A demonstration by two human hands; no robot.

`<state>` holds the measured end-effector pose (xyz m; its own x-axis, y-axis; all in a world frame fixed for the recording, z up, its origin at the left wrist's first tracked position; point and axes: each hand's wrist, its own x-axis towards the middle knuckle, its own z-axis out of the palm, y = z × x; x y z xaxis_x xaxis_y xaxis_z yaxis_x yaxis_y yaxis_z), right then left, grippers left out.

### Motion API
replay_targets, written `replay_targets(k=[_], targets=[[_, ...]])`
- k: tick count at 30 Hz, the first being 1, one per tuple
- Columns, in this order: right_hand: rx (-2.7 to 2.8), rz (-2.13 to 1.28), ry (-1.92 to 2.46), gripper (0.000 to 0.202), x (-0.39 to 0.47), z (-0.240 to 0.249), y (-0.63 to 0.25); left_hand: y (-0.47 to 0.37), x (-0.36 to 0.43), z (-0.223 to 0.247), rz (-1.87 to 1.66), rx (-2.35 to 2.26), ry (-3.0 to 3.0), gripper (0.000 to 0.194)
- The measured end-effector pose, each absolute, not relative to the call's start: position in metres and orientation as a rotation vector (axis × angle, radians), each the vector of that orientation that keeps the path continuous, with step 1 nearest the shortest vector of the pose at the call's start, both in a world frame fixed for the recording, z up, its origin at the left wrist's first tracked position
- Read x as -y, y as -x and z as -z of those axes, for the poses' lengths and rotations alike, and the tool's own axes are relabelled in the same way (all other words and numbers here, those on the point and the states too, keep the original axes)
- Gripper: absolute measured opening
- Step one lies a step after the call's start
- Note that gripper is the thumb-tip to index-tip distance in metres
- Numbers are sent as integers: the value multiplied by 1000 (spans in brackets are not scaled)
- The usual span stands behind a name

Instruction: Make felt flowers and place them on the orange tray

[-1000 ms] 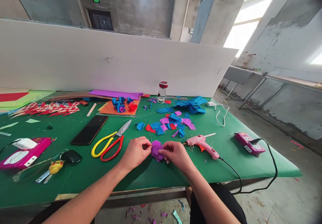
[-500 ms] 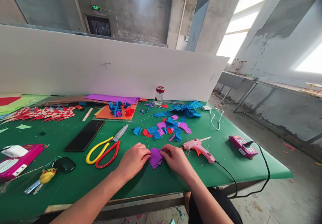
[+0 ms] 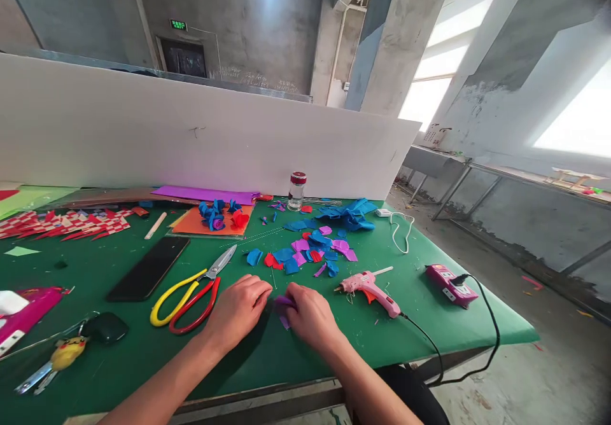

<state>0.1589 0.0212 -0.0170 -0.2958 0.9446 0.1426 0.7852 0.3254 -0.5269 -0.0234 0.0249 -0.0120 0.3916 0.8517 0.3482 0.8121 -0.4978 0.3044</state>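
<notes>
My right hand (image 3: 310,313) is closed on a purple paper piece (image 3: 283,301), which is partly hidden behind its fingers. A lighter purple bit shows below the thumb, close to the green tabletop. Just to the left, my left hand (image 3: 242,307) has its fingers curled and thumb pressed against them, a little apart from the paper. Whatever it may pinch is hidden. Yellow-and-red-handled scissors (image 3: 195,291) lie beside my left hand. A pink glue gun (image 3: 370,288) rests to the right of my right hand. Beyond both hands, blue, red and purple paper petals (image 3: 303,250) are scattered.
Left of the scissors lie a black phone (image 3: 150,269) and keys with a yellow charm (image 3: 67,352). Blue and red paper flowers (image 3: 217,214) sit on orange sheets. A lidded jar (image 3: 296,193) stands before a white board (image 3: 214,132). The glue gun's cord runs past a magenta power strip (image 3: 451,285).
The purple paper was flat between both hands; now my right hand grips it, bunched or turned, and my left hand has drawn away from it. The view has shifted slightly.
</notes>
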Motion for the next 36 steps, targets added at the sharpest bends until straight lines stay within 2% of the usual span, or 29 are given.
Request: replay_targets(k=[2, 3, 5, 13, 14, 16, 18, 21, 25, 28, 36], targets=[[2128, -672, 1464, 11, -33, 10, -171, 28, -26, 12, -722, -1539, -2552, 25], [2124, -706, 1424, 20, -42, 7, -178, 30, -26, 12, -717, -1545, -2554, 25], [2151, -630, 1488, 32, -62, 1, -193, 31, -26, 12, -693, -1555, -2560, 25], [2278, -347, 1684, 51, -152, -22, -229, 22, -23, 20, -637, -1531, -2601, 27], [2269, -290, 1711, 46, -162, -28, -231, 22, -23, 20, -635, -1528, -2607, 27], [2264, -212, 1754, 20, -183, -42, -234, 22, -23, 20, -623, -1519, -2625, 27], [2293, -168, 1760, 13, -201, -56, -235, 23, -23, 20, -610, -1511, -2648, 27], [2308, -102, 1803, 13, -224, -73, -239, 24, -25, 18, -601, -1515, -2693, 27], [2341, -80, 1896, 23, -244, -78, -250, 26, -24, 19, -581, -1526, -2757, 26], [2390, -114, 1965, 30, -250, -63, -256, 28, -23, 23, -552, -1503, -2779, 25], [2417, -94, 2074, 30, -264, -21, -260, 23, -23, 27, -520, -1475, -2808, 27]])
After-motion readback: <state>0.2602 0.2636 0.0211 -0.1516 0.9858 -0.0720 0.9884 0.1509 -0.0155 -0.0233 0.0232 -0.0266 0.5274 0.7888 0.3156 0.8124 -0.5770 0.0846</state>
